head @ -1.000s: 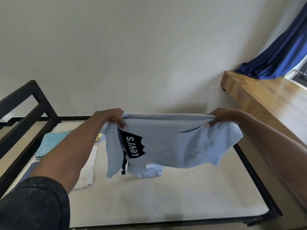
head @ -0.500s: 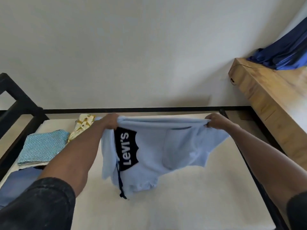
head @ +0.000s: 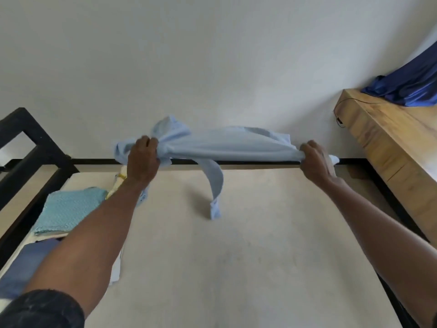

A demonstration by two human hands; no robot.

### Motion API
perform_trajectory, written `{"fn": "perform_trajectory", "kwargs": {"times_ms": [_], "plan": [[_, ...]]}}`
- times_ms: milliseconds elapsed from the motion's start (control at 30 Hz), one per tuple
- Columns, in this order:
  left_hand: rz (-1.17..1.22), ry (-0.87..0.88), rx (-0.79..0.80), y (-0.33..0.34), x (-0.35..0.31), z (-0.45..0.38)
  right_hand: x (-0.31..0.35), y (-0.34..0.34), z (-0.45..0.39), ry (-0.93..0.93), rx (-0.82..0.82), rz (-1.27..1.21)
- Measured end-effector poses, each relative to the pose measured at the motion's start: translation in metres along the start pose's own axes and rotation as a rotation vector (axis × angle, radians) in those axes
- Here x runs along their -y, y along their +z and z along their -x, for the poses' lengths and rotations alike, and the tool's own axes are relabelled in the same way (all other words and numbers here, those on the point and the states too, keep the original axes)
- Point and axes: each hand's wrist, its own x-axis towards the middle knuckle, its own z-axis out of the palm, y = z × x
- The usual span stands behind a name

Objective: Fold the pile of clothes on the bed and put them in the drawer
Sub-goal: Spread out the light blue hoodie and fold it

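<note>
1. Up above the far edge of the bed (head: 236,268), I'm holding the light blue shirt (head: 227,145) stretched out between my two hands, clear of the mattress.
2. One loose strip of it is dangling down from the middle, its tip hanging just over the bed surface.
3. My left hand (head: 142,159) is gripping one bunched end, fingers curled tight round the cloth.
4. My right hand (head: 315,162) is clutching the other end, fingers wrapped round the gathered fabric.
5. Off to my left, a teal patterned cloth (head: 68,209) is lying folded on a stack at the bed's side, with a darker blue piece (head: 28,263) nearer me.
6. Over on my right, a wooden desk (head: 390,147) is standing beside the black bed frame (head: 28,147), and a deep blue curtain (head: 406,84) is pooling on its top.
</note>
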Motion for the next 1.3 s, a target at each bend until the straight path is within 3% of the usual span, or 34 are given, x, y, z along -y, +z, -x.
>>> {"fn": "perform_trajectory", "kwargs": {"times_ms": [133, 233, 433, 533, 600, 800, 867, 933, 1000, 1033, 1100, 1167, 1233, 1300], "plan": [[-0.064, 0.087, 0.089, 0.040, 0.007, 0.113, -0.017, 0.064, 0.085, -0.069, 0.008, 0.082], [-0.016, 0.117, 0.162, 0.096, 0.001, 0.227, -0.045, 0.144, 0.163, -0.107, 0.136, 0.136], [0.016, 0.243, 0.514, 0.255, -0.011, 0.486, -0.115, 0.347, 0.348, -0.218, 0.430, 0.236], [-0.029, 0.115, 0.570, 0.289, -0.037, 0.574, -0.132, 0.394, 0.424, -0.177, 0.523, 0.287], [-0.025, 0.004, 0.606, 0.294, -0.048, 0.593, -0.132, 0.404, 0.442, -0.117, 0.561, 0.290], [0.076, -0.097, 0.774, 0.287, -0.043, 0.567, -0.131, 0.392, 0.441, 0.046, 0.623, 0.402], [0.185, -0.193, 0.819, 0.290, -0.046, 0.556, -0.125, 0.389, 0.443, 0.114, 0.718, 0.475], [0.324, -0.359, 0.726, 0.288, -0.052, 0.549, -0.107, 0.390, 0.437, 0.207, 0.813, 0.533], [0.355, -0.608, 0.524, 0.278, -0.053, 0.548, -0.083, 0.396, 0.428, 0.454, 0.744, 0.540], [0.343, -0.748, 0.392, 0.272, -0.049, 0.550, -0.063, 0.401, 0.427, 0.489, 0.724, 0.491], [0.426, -1.082, 0.205, 0.265, -0.034, 0.556, -0.024, 0.417, 0.433, 0.257, 0.635, 0.290], [0.616, -1.305, 0.245, 0.264, -0.012, 0.563, 0.027, 0.425, 0.444, -0.013, 0.754, 0.021], [0.720, -1.275, 0.480, 0.261, 0.008, 0.567, 0.069, 0.432, 0.455, -0.179, 0.911, -0.046], [0.696, -1.096, 0.681, 0.257, 0.025, 0.565, 0.091, 0.442, 0.456, -0.052, 0.911, -0.013]]}}
